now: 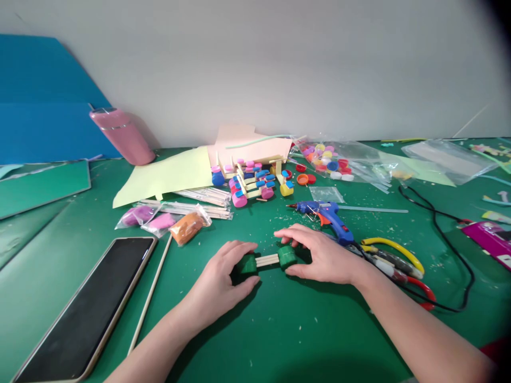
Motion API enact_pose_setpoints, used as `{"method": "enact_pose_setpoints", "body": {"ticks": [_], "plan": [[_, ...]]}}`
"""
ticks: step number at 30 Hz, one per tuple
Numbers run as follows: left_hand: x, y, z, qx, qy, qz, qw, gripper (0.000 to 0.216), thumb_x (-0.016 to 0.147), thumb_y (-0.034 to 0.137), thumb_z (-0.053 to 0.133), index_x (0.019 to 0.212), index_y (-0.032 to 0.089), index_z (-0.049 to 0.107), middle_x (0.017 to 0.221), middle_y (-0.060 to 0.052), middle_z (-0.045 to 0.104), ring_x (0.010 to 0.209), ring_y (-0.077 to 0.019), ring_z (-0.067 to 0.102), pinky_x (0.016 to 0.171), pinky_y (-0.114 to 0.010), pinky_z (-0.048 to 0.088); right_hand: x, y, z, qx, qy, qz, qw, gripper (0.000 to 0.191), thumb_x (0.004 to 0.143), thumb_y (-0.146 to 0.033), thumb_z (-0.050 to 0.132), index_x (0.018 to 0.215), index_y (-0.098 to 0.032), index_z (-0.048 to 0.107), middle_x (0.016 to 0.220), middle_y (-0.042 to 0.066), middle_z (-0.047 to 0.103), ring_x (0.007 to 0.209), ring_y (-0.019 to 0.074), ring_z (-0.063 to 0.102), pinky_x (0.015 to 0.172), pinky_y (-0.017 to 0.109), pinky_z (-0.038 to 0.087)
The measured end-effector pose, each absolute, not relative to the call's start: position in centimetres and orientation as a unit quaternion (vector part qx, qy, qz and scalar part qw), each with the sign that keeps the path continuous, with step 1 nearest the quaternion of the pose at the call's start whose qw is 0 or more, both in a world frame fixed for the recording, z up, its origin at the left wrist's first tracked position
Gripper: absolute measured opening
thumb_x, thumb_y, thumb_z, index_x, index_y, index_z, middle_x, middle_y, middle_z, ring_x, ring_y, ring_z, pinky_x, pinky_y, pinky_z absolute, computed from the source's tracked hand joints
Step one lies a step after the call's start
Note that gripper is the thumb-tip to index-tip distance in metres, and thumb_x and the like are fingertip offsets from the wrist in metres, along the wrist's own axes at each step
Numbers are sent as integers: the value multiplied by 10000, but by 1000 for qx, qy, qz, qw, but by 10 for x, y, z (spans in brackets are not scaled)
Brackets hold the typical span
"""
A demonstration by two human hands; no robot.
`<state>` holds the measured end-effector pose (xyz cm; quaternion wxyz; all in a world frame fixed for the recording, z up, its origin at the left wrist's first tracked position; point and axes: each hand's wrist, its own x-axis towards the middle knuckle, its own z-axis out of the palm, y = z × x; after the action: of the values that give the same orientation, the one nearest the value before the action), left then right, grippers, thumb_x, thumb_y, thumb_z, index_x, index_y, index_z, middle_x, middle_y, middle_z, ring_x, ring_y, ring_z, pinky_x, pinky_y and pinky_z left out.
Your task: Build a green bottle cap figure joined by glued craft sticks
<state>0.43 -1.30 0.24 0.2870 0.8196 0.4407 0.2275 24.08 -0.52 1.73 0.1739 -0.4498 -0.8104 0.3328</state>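
Between my hands, low over the green tabletop, is a small dumbbell shape (266, 261): several pale thin sticks side by side join two dark green clay-like lumps. My left hand (223, 276) curls round the left lump (246, 264), thumb in front and fingers behind. Round the right lump (287, 256) my right hand (313, 252) is curved in the same way, its thumb at the near side and its forefinger reaching past the far side. Palms and parts of both lumps are hidden.
A blue glue gun (327, 215) and pliers (393, 260) lie to the right, with a black cable (433, 213). Phone (88, 308), wooden stick (149, 295) and bagged clay (187, 227) are at left. Behind stand small coloured stick models (255, 183), bottle caps (305, 179) and a pink bottle (123, 137).
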Motion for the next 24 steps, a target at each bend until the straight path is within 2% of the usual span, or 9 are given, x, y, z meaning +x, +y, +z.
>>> {"method": "enact_pose_setpoints", "body": {"ticks": [13, 17, 19, 21, 24], "plan": [[7, -15, -1, 836, 432, 227, 250, 393, 747, 208, 580, 1130, 205, 494, 1069, -79, 547, 989, -224, 519, 853, -376, 438, 242, -5, 19, -429, -824, 311, 200, 643, 672, -363, 707, 1246, -257, 438, 1188, 76, 478, 1077, 239, 474, 904, 385, 409], [7, -14, -1, 830, 443, 227, 253, 460, 739, 247, 604, 1171, 215, 448, 1089, -82, 545, 1013, -237, 508, 867, -394, 432, 241, -5, 22, -418, -816, 301, 260, 591, 698, -377, 686, 1224, -225, 461, 1169, 89, 488, 1061, 238, 476, 852, 356, 435], [6, -14, -1, 827, 448, 228, 253, 508, 733, 269, 618, 1197, 217, 417, 1111, -89, 541, 1038, -246, 494, 882, -407, 423, 242, -5, 24, -416, -796, 285, 335, 400, 772, -332, 615, 1136, -200, 513, 1083, 82, 531, 972, 207, 515, 787, 318, 452], [5, -14, -1, 824, 452, 229, 253, 546, 727, 286, 629, 1214, 214, 393, 1137, -97, 533, 1066, -253, 478, 902, -420, 409, 244, -4, 24, -424, -762, 256, 417, 133, 847, -285, 507, 912, -192, 577, 929, 53, 570, 835, 168, 546, 716, 285, 453], [4, -14, -1, 820, 457, 231, 258, 558, 726, 298, 633, 1219, 210, 387, 1150, -106, 524, 1077, -256, 471, 910, -428, 405, 249, -2, 25, -461, -709, 207, 491, 295, 901, -276, 391, 652, -194, 527, 748, 18, 555, 675, 140, 539, 630, 267, 436]]}}
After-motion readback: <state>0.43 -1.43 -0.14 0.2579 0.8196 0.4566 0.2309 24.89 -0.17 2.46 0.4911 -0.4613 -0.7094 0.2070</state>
